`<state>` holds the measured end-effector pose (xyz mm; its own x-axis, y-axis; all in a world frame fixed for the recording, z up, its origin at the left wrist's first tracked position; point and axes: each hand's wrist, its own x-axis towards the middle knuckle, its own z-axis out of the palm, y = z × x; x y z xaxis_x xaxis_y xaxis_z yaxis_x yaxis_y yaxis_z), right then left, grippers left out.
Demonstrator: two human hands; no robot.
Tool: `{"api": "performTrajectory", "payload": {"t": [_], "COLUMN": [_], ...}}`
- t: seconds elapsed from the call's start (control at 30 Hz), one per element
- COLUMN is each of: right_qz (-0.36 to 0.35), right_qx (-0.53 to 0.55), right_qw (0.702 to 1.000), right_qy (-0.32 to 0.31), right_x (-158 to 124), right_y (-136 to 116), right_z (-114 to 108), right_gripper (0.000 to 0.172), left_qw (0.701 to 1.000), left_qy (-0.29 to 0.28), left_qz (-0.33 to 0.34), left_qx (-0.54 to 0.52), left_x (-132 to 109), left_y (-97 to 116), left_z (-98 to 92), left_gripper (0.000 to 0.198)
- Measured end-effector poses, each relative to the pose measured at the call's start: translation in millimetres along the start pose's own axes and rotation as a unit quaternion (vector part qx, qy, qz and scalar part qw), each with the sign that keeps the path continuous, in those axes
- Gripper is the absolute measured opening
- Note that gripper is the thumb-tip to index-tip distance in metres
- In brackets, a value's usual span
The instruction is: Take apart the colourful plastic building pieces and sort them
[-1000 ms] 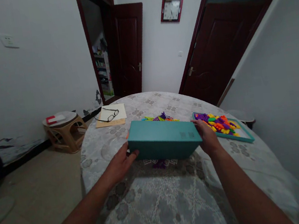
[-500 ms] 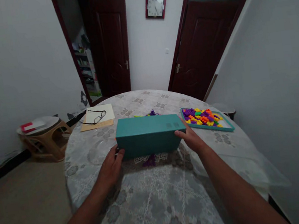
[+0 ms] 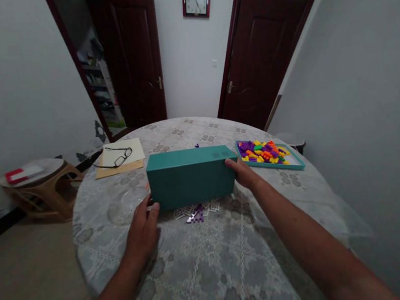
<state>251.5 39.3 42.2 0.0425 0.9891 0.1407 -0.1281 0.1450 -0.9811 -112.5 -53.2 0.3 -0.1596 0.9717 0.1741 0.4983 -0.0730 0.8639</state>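
Note:
A long teal box (image 3: 192, 183) stands on its long side in the middle of the table, its broad front face toward me. At its lower left corner my left hand (image 3: 144, 227) grips the end, thumb in front and the other fingers partly hidden. My right hand (image 3: 243, 171) clasps the upper right end, thumb on the front face and fingers out of sight behind. Just before the box lie purple plastic pieces (image 3: 196, 214) and white lattice-like pieces (image 3: 212, 207), partly covered by it. A small purple bit (image 3: 197, 146) peeks out behind.
A shallow teal tray (image 3: 295, 165) of colourful plastic pieces (image 3: 260, 152) lies at the right. Eyeglasses (image 3: 120, 160) rest on papers (image 3: 135, 149) at the back left. Clear plastic (image 3: 317, 218) hangs near the right edge. A stool (image 3: 47, 191) stands left of the table (image 3: 203, 278).
The box has tipped so more of its front face and less of its top show. More of the purple and white pieces in front are visible; those behind are mostly hidden. The view has shifted.

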Motion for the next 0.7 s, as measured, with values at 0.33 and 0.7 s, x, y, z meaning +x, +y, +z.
{"api": "performTrajectory", "payload": {"t": [0.33,0.7], "right_qz": [0.124,0.224], "right_qx": [0.071,0.055], "right_qw": [0.988,0.970], "right_qy": [0.052,0.075], "right_x": [38,53], "right_y": [-5,-17], "right_z": [26,27], "right_gripper": [0.043,0.047], "left_qw": [0.999,0.999], "left_qy": [-0.014,0.002], "left_qz": [0.041,0.033], "left_qx": [0.017,-0.003], "left_x": [-6,-8], "left_y": [-18,-23], "left_z": [9.4,11.4], "left_gripper": [0.075,0.070]}}
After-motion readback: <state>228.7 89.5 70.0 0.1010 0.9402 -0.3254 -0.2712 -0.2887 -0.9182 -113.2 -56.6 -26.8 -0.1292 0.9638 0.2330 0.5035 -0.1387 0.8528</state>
